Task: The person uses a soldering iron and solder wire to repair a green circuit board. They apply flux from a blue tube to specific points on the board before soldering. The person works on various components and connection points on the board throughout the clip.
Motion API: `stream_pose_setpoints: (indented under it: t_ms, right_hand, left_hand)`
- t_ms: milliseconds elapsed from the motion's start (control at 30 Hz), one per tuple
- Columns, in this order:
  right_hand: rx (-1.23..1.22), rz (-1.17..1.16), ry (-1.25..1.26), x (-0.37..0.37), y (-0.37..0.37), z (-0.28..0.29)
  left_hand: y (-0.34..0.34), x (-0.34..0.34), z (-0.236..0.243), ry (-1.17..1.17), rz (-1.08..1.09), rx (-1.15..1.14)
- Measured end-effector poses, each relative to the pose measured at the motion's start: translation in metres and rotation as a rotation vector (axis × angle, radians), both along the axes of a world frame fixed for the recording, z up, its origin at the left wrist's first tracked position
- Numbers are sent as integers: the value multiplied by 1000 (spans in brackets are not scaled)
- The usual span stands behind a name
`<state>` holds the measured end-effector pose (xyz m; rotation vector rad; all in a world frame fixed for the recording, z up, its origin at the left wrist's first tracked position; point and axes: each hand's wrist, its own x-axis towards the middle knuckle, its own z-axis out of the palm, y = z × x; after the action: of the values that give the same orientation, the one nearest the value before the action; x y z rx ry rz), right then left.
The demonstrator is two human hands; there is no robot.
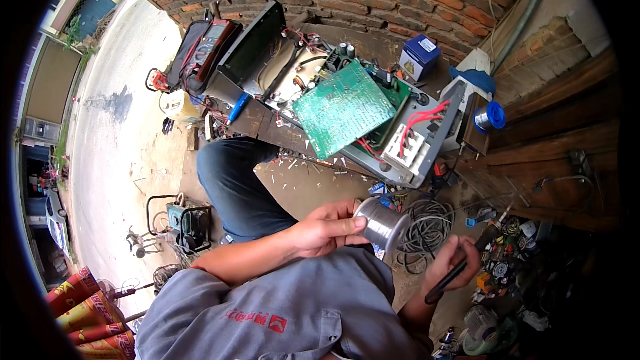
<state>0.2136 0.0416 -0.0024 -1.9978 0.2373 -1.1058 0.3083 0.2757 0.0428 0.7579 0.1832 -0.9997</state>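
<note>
Wire spool (380,223) sits in your left hand (328,230), thumb and fingers clamped on it, lower centre of the frame. Your right hand (457,262) is curled round a black tool (445,283), just right and lower.

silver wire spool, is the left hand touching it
Touching. The head view shows the left hand holding the silver wire spool, with the thumb against its left end.

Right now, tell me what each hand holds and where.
Left hand: wire spool, by its left end. Right hand: dark stick-like tool, around its middle.
</note>
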Motion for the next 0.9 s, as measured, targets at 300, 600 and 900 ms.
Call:
stream_pose_setpoints:
  t_ms: [300, 600, 900]
  right_hand:
    - [-266, -92, -76, 30, -3, 51]
    - [-304, -34, -188, 62, -1, 68]
    - [-360, 120, -354, 65, 30, 101]
  left_hand:
    - [137, 28, 8, -241, 217, 39]
    - [183, 78, 41, -1125, 507, 1069]
    - [127, 190, 42, -1528, 62, 1606]
